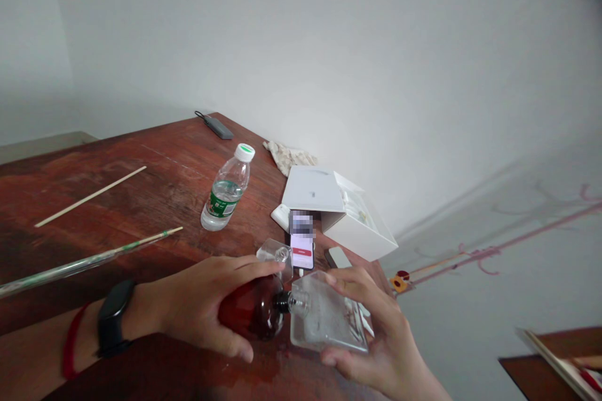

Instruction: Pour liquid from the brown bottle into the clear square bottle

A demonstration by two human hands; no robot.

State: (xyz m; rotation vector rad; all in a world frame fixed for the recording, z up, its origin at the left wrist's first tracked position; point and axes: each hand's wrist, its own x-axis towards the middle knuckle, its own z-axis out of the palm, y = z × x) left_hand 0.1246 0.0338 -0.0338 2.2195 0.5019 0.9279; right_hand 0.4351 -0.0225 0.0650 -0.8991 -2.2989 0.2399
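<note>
Fingers of my left hand wrap round a dark reddish-brown bottle, tilted so its black-ringed neck points right. Held by its edges in my right hand is a clear flat rectangular bottle, also tilted, its threaded mouth pointing left. The two mouths meet or nearly meet; whether they touch I cannot tell. Just beyond my left fingertips lies another clear flat bottle. A phone with a lit screen lies behind the joined necks.
A water bottle stands upright mid-table. White boxes, a cloth and a grey device lie toward the back. A thin stick and wrapped sticks are at the left. The table edge and wall are at the right.
</note>
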